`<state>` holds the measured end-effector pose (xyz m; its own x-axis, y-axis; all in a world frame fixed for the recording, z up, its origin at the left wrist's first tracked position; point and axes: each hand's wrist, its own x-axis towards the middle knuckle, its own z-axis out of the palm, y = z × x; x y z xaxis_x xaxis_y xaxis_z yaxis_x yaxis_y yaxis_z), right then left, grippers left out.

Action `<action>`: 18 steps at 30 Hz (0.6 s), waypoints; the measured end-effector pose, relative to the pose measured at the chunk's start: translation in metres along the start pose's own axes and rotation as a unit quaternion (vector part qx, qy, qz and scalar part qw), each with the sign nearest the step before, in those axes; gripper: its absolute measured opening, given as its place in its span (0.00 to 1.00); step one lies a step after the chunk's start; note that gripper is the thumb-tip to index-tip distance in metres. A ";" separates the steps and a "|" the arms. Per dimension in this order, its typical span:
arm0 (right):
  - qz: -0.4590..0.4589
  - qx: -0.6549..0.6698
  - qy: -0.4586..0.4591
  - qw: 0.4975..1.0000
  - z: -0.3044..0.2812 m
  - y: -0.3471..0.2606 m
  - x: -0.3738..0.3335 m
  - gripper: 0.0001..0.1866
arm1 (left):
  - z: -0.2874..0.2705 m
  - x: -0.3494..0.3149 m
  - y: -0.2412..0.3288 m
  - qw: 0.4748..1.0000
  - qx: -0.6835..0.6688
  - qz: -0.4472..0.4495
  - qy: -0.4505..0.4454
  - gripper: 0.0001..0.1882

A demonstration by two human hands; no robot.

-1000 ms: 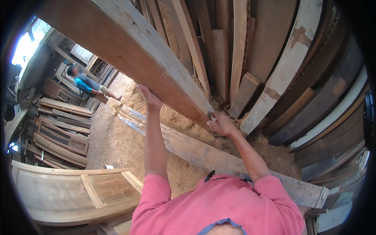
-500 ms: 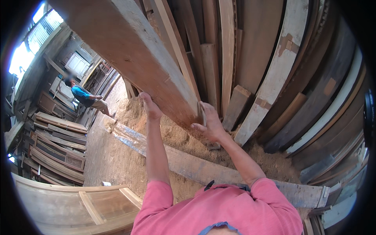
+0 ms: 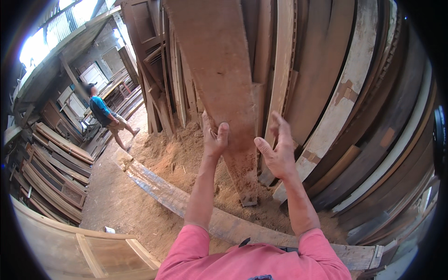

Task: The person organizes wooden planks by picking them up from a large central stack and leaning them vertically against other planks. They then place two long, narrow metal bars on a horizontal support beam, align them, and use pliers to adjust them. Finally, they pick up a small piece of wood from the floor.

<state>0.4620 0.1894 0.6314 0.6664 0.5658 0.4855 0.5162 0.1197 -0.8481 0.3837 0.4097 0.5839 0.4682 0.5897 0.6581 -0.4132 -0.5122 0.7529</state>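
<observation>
A wide brown wooden plank [image 3: 219, 60] stands tilted in front of me, its lower end down in the sawdust. My left hand [image 3: 214, 140] grips its left edge, thumb on the broad face and fingers around the side. To the right of the plank, my right hand [image 3: 280, 154] is raised with nothing in it. Its fingers and thumb are apart, and it appears clear of the plank's right edge.
Boards [image 3: 322, 70] lean in a dense row behind and to the right. A long low beam [image 3: 177, 196] crosses the sawdust-covered ground [image 3: 158, 163] before me. Stacked panels [image 3: 56, 172] lie left, with a panelled door [image 3: 60, 242] nearer. A person [image 3: 105, 112] is at the far left.
The plank has swung rightward and stands more upright, its broad face now toward me. My right hand has come off its edge; my left has closed on the other edge. The person has shifted.
</observation>
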 end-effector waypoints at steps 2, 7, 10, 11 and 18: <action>-0.161 -0.064 0.091 0.981 -0.009 -0.028 0.014 0.46 | 0.021 0.006 0.013 0.999 -0.009 0.041 -0.009 0.52; -0.181 -0.215 0.149 0.948 0.011 -0.061 0.045 0.52 | 0.059 0.007 0.031 0.997 -0.063 -0.018 -0.028 0.50; -0.177 -0.278 0.219 0.918 0.006 -0.044 0.059 0.54 | 0.093 0.004 0.039 0.999 0.026 0.012 -0.043 0.51; -0.179 -0.263 0.243 0.916 0.004 -0.038 0.062 0.54 | 0.092 0.007 0.027 0.994 0.067 0.066 -0.046 0.53; -0.069 -0.080 0.228 0.968 -0.053 -0.035 0.046 0.40 | 0.103 -0.005 0.034 0.991 -0.016 0.014 -0.134 0.53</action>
<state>0.5033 0.1681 0.6953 0.7352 0.1297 0.6653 0.6690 0.0196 -0.7430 0.4477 0.3247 0.6065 0.6458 0.3863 0.6586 -0.4513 -0.5026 0.7373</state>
